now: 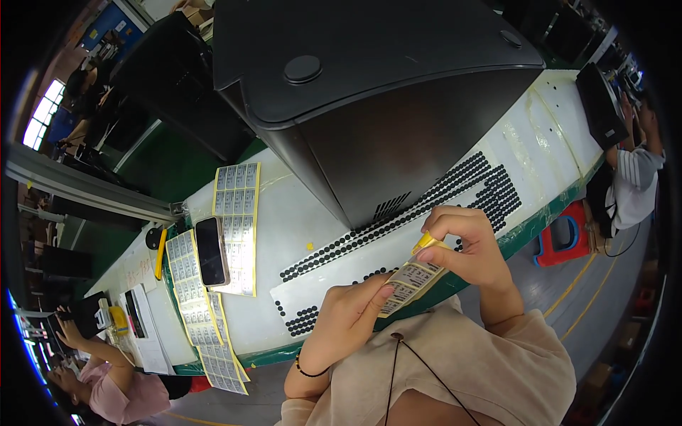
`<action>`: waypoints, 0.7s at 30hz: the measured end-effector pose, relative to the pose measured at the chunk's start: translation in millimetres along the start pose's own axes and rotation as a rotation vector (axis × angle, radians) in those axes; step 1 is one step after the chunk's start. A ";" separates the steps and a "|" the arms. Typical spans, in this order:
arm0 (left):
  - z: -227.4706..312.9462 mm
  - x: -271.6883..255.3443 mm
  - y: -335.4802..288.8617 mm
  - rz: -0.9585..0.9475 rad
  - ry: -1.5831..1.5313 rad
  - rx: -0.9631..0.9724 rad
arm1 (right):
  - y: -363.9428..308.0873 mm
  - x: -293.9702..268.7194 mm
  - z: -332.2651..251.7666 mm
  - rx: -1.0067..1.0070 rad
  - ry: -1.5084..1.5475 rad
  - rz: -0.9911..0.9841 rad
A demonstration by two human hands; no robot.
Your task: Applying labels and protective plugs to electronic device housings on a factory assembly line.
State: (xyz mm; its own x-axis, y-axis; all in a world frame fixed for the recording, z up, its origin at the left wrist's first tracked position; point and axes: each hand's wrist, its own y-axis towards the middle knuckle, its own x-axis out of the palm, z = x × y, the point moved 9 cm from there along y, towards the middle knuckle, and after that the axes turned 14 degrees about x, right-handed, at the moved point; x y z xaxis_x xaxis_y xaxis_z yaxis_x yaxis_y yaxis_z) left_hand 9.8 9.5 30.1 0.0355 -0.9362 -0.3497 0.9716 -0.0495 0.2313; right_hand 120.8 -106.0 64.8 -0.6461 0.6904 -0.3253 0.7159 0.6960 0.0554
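My left hand [344, 321], with a dark beaded bracelet at its wrist, grips the lower end of a sheet of printed labels [406, 287] close to my chest. My right hand [465, 241] has its thumb and bent fingers closed on the sheet's upper end. A bright yellow bit [424, 242] shows at those fingertips; whether it is the backing's edge or a separate piece I cannot tell. Beyond both hands, sheets of small black round pads [348, 248] lie on the white bench [266, 323], partly hidden by my hands.
A large dark casing [398, 135] with round feet on top stands just ahead. At left lie more label sheets [238, 192], a phone [212, 250] and a yellow cutter [160, 254]. Co-workers sit at the far left and far right; a red and blue stool [565, 234] stands at right.
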 end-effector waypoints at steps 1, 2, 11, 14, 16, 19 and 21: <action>-1.6 0.7 0.0 -0.008 0.005 0.008 | -0.2 -0.2 -0.7 -0.008 0.012 0.006; -2.7 1.4 0.0 -0.016 0.010 0.016 | -0.6 -0.3 -1.2 -0.016 0.023 0.012; 4.6 -26.9 -3.3 0.263 0.041 0.064 | -0.3 -14.7 9.7 0.001 0.214 0.095; 7.6 -31.3 -0.7 0.218 0.118 0.133 | 3.5 -12.1 -5.8 -0.102 0.036 0.040; 4.0 -34.2 -2.3 0.270 0.084 0.159 | 4.0 -12.2 -6.3 -0.139 -0.006 0.026; 4.1 -33.6 2.2 0.365 -0.159 0.154 | 3.2 -8.9 -11.4 -0.173 -0.003 0.041; 0.2 -32.4 3.9 0.406 -0.366 0.123 | 4.3 -7.1 -12.9 -0.173 0.043 0.069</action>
State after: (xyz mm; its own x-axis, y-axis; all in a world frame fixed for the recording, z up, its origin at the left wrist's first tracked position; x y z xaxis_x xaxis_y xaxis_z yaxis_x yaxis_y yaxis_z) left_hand 12.4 39.6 42.5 0.2958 -0.9473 0.1227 0.8616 0.3201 0.3938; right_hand 125.0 -105.4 79.5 -0.6101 0.7432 -0.2747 0.7055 0.6674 0.2385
